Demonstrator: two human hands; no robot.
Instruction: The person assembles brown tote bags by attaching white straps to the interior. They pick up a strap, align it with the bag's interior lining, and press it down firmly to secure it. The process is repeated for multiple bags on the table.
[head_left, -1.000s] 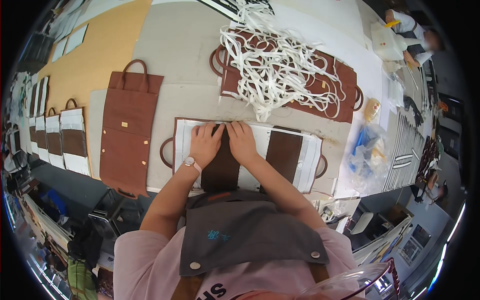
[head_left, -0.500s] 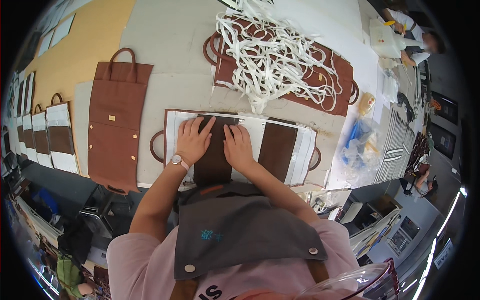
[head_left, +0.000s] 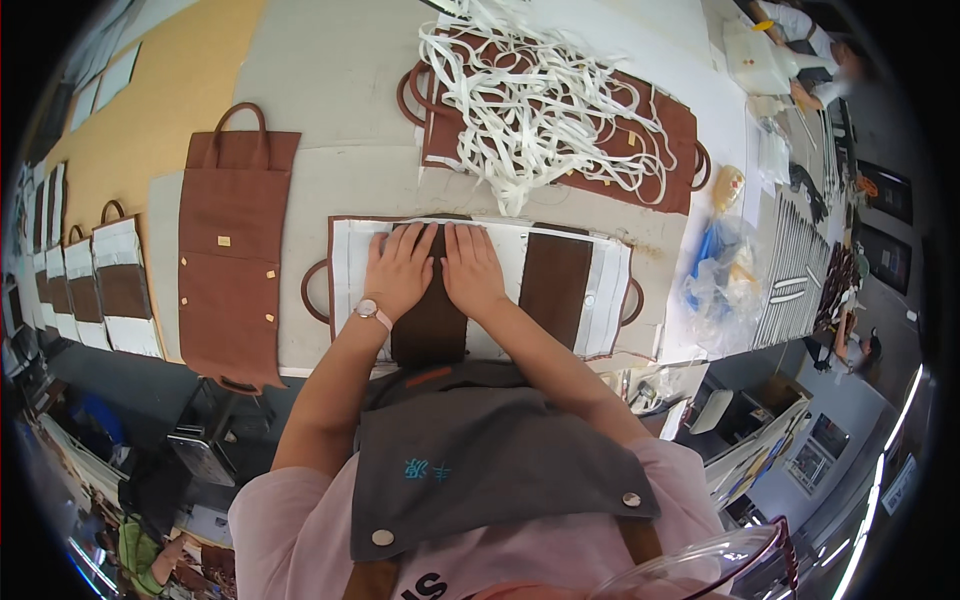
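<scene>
In front of me a bag piece (head_left: 612, 290) lies flat, its white backing up, with two dark brown bands across it and a brown loop handle at each end. My left hand (head_left: 400, 268) rests palm down on the left dark band (head_left: 430, 325) and the white beside it. Alongside, my right hand (head_left: 473, 272) lies flat over that band's right edge and the neighbouring white part. Both sets of fingers are stretched toward the piece's far edge, and the hands nearly meet. Neither hand holds anything; what is under the palms is hidden.
To the left lies a reddish-brown bag (head_left: 230, 255) with a handle. Beyond my hands, a tangle of white strips (head_left: 530, 125) covers more brown bag pieces (head_left: 670, 135). Clear plastic bags (head_left: 722, 305) and rows of thin rods (head_left: 790, 275) are at right. Another person (head_left: 800, 40) stands far right.
My right hand has shifted up and slightly left, its fingers now reaching the far edge. My left hand has moved slightly right and up, its spread fingers drawing closer together.
</scene>
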